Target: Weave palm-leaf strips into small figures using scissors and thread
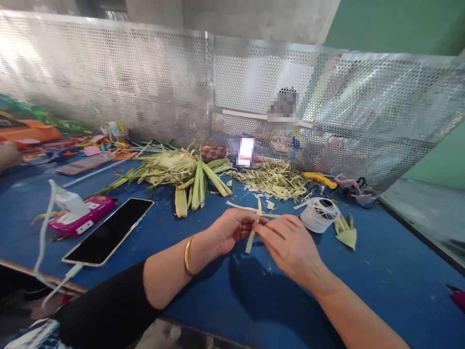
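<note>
My left hand (228,230) and my right hand (286,245) meet above the blue table (381,271), both pinched on crossed pale leaf strips (252,228). One strip hangs down between the fingertips, another runs left to right across it. A gold bangle (188,255) sits on my left wrist. Just to the right of my right hand stands a white spool of thread (319,214).
A pile of green leaves (181,172) and shredded leaf scraps (274,179) lie beyond my hands. A black phone (109,230) on a cable and a pink power bank (82,218) lie at the left. Folded leaf pieces (347,235), yellow pliers (321,179) and a perforated metal screen (145,82) are behind.
</note>
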Available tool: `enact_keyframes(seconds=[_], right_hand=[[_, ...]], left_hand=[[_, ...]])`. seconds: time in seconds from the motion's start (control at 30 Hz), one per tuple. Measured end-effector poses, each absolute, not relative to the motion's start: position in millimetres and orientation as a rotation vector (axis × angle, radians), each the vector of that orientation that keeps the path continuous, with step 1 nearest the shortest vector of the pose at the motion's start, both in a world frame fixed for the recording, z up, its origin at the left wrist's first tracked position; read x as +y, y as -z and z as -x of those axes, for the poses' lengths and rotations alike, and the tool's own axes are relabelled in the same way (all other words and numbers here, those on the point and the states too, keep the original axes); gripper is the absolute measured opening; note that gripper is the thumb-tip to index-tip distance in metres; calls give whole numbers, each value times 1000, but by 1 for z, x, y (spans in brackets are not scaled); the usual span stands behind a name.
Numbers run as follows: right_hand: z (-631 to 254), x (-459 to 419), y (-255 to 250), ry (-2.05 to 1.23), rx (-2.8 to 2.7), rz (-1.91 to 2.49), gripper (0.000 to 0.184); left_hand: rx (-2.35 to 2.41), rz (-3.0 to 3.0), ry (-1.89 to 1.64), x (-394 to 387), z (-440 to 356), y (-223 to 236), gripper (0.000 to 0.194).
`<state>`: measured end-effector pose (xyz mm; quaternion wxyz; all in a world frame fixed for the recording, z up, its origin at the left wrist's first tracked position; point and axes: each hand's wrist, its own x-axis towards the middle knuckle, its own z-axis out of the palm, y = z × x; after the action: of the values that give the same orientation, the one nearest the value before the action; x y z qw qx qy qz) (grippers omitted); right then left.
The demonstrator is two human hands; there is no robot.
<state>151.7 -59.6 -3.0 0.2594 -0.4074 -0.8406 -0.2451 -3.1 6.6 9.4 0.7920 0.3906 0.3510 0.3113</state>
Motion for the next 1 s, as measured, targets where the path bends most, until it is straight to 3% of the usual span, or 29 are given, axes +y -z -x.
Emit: enact_keyframes(seconds=[0.17, 0.83, 1.0], right_hand=[[-142, -57, 12, 760, -2402, 1042, 29], [-138, -65, 11, 543, -2363, 898, 31], [-147, -65, 4, 404, -2078, 990, 22]], left_hand=[[687, -904, -697, 6, 2, -1, 15], [760, -846, -786, 2, -1, 1, 16], [733, -908, -778, 8, 3, -4, 24]])
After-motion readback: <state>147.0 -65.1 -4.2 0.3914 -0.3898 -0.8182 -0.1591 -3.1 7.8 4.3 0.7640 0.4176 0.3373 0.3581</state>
